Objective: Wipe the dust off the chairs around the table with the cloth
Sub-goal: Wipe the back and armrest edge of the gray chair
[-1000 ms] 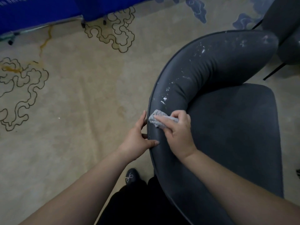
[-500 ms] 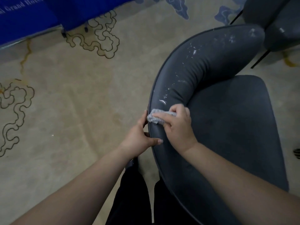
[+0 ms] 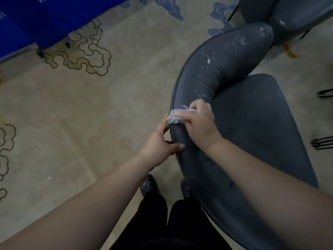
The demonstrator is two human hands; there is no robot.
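While the left hand (image 3: 158,143) steadies the dark grey padded chair's (image 3: 252,127) back rim, thumb and fingers clasping it, the right hand (image 3: 198,121), clutching the crumpled pale grey cloth (image 3: 175,116), has crept slightly farther along toward the remaining white dust (image 3: 208,60).

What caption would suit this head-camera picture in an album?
Right hand presses a crumpled cloth on the dusty chair backrest; left hand holds its edge.
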